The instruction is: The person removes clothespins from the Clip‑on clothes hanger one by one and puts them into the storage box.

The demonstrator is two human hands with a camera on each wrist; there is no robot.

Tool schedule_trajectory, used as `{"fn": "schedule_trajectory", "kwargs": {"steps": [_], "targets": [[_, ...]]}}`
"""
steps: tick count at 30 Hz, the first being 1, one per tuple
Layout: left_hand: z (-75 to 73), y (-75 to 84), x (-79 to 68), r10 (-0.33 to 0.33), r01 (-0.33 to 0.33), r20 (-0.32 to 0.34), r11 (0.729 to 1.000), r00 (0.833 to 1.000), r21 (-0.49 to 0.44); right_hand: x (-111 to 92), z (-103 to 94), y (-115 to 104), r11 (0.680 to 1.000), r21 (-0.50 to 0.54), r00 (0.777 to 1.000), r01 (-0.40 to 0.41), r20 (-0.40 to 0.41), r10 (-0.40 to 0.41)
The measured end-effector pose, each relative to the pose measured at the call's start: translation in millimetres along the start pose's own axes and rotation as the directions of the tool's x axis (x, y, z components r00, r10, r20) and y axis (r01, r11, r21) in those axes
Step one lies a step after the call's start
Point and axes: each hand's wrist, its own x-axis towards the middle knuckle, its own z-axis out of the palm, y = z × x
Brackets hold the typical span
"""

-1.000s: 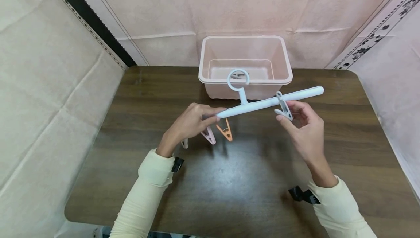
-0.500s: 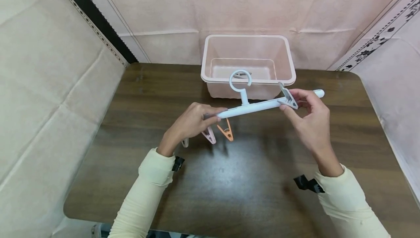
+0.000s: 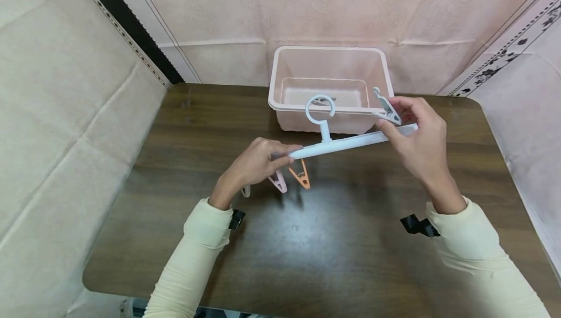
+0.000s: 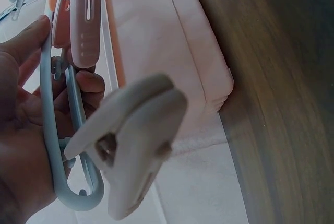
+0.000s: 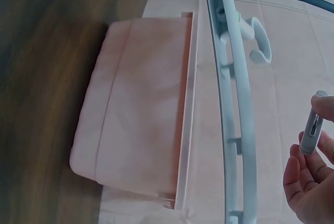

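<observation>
My left hand (image 3: 256, 164) grips a pale blue clothes hanger (image 3: 350, 143) by its left part, holding it above the table with the hook up. An orange clothespin (image 3: 302, 177), a pink clothespin (image 3: 279, 181) and an off-white clothespin (image 4: 143, 140) are on the hanger around that hand. My right hand (image 3: 418, 142) pinches a grey-blue clothespin (image 3: 389, 112) between thumb and fingers. In the head view this clothespin lies just above the hanger's right end, which the hand partly hides; the right wrist view has it apart from the bar.
A pale pink plastic bin (image 3: 328, 50) stands at the table's back edge, behind the hanger. Small grey items (image 3: 323, 102) lie inside it, partly behind the hook. The brown wooden table (image 3: 307, 264) is bordered by pale cloth walls (image 3: 210, 6).
My right hand has carried the grey-blue clothespin up and away, from in front of the hanger's bar to above its right end. My left hand and the hanger stay nearly still.
</observation>
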Motion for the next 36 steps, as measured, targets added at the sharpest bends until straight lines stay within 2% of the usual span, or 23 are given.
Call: {"fn": "schedule_trajectory", "kwargs": {"steps": [10, 19, 36], "targets": [[0.1, -2.1, -1.3, -0.003, 0.003, 0.007, 1.0, 1.0, -0.006, 17, 0.7, 6, 0.993, -0.104, 0.996, 0.054, 0.072, -0.046], [0.3, -2.3, -1.4, -0.013, 0.014, 0.014, 1.0, 1.0, -0.005, 30, 2.1, 10, 0.991, -0.114, 0.993, 0.069, 0.103, -0.058], [-2.5, -3.2, -6.3, -0.02, 0.02, -0.003, 0.999, 1.0, 0.035, 56, 14.3, 23, 0.986, -0.164, 0.983, -0.041, 0.169, 0.069]]}}
